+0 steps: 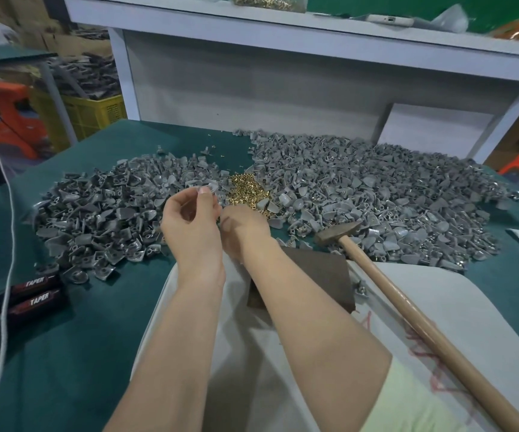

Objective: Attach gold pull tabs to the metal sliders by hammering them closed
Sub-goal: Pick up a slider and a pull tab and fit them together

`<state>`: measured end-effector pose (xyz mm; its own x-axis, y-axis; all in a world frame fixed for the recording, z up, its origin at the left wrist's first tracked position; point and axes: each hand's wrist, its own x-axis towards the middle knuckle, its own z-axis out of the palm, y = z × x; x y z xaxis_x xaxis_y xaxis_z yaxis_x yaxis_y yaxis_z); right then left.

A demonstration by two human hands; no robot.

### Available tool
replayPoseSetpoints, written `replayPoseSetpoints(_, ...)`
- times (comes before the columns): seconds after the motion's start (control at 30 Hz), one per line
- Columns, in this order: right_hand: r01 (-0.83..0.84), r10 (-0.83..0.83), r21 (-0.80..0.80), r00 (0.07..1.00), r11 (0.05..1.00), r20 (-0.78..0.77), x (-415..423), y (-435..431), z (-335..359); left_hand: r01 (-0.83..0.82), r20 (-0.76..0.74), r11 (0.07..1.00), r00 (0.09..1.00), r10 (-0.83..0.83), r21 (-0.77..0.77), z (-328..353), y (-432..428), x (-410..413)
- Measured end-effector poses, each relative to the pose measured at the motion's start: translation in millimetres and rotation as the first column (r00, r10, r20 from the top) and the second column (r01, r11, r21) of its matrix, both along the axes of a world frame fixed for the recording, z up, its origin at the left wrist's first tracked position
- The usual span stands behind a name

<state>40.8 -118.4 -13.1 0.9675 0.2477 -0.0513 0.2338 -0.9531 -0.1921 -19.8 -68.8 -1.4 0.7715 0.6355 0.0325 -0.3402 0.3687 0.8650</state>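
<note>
While our left hand (192,222) pinched one grey slider (211,186), our right hand (244,227) was curled just beside it; if it held a gold tab, we could not tell. We judged the tab must sit fully in the slider before we took the hammer (339,233), lying near. Loose gold tabs (247,191) lay heaped on the worktop (96,322). A yellow crate (96,115) behind held dark grey parts.

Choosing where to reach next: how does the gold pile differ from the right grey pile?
The gold pile is a small patch of tiny shiny pieces; the right grey pile is far wider, of larger dull pieces. The gold pile borders the grey one's left edge; only the grey pile touches the hammer head. Both lie loose on the green table.
</note>
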Motion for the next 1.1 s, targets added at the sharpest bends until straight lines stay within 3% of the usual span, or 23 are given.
replayPoseSetpoints(0.13, 0.031, -0.029, 0.034, 0.998, 0.999, -0.058, 7.6, -0.3, -2.0, -0.011, -0.010, 0.999, 1.000, 0.011, 0.052, -1.4, -0.9, 0.5)
replayPoseSetpoints(0.33, -0.078, 0.074, -0.028, 0.990, 0.997, -0.118, 27.3, -0.3, -10.4, 0.083, -0.044, 0.991, 0.996, -0.079, 0.103, -2.7, -5.1, 0.9)
replayPoseSetpoints(0.43, -0.047, 0.070, 0.169, 0.989, 0.984, -0.130, 29.9, -6.0, -9.9, 0.106, -0.042, 0.982, 0.994, -0.101, 0.159, -1.6, -8.3, 0.6)
replayPoseSetpoints(0.47, -0.004, 0.044, 0.330, 0.993, 0.944, -0.114, 25.8, -3.4, -10.7, 0.109, -0.043, 0.978, 0.994, -0.103, 0.177, -1.4, -9.0, 0.6)
replayPoseSetpoints(0.5, 0.118, -0.023, 0.498, 0.981, 0.859, -0.193, 22.1, -0.8, -10.5, 0.112, -0.046, 0.975, 0.993, -0.105, 0.191, -1.6, -9.3, 0.5)
replayPoseSetpoints(0.53, 0.147, -0.026, 0.570, 0.976, 0.808, -0.215, 22.7, -4.7, -12.1, 0.116, -0.049, 0.973, 0.993, -0.108, 0.200, -2.0, -9.5, 0.3)
replayPoseSetpoints(0.6, 0.206, -0.115, 0.474, 0.970, 0.856, -0.213, 13.0, -12.7, 2.4, 0.131, -0.055, 0.969, 0.991, -0.122, 0.210, -2.9, -9.7, -0.6)
replayPoseSetpoints(0.63, 0.341, -0.209, 0.561, 0.935, 0.754, -0.286, 9.4, -15.7, 7.6, 0.143, -0.060, 0.964, 0.989, -0.133, 0.222, -3.5, -9.6, -0.9)
replayPoseSetpoints(0.67, 0.338, -0.278, 0.590, 0.941, 0.733, -0.194, 6.3, -24.0, 14.3, 0.162, -0.067, 0.956, 0.986, -0.150, 0.244, -4.0, -9.6, -1.0)
replayPoseSetpoints(0.73, 0.233, -0.251, 0.679, 0.965, 0.696, -0.073, -1.0, -47.6, 25.0, 0.240, -0.106, 0.921, 0.970, -0.218, 0.308, -4.2, -11.1, -1.2)
replayPoseSetpoints(0.8, 0.168, -0.217, 0.827, 0.975, 0.537, -0.057, -20.5, -74.2, 36.3, 0.360, -0.148, 0.865, 0.933, -0.329, 0.349, -2.1, -14.9, -3.5)
replayPoseSetpoints(0.87, 0.067, -0.203, 0.883, 0.979, 0.464, 0.032, -41.4, -98.3, 40.5, 0.500, -0.136, 0.806, 0.865, -0.483, 0.317, 0.6, -20.8, -8.1)
replayPoseSetpoints(0.93, -0.045, -0.192, 0.876, 0.969, 0.480, 0.156, -61.1, -112.0, 38.8, 0.651, -0.125, 0.717, 0.756, -0.642, 0.250, 3.2, -27.4, -13.8)
replayPoseSetpoints(1.0, -0.086, -0.156, 0.877, 0.971, 0.473, 0.179, -74.5, -120.1, 28.3, 0.740, -0.151, 0.629, 0.668, -0.729, 0.237, 3.9, -33.4, -18.2)
replayPoseSetpoints(1.1, -0.080, -0.184, 0.849, 0.962, 0.523, 0.204, -81.5, -124.7, 12.1, 0.770, -0.201, 0.587, 0.634, -0.747, 0.249, 3.9, -38.4, -20.8)
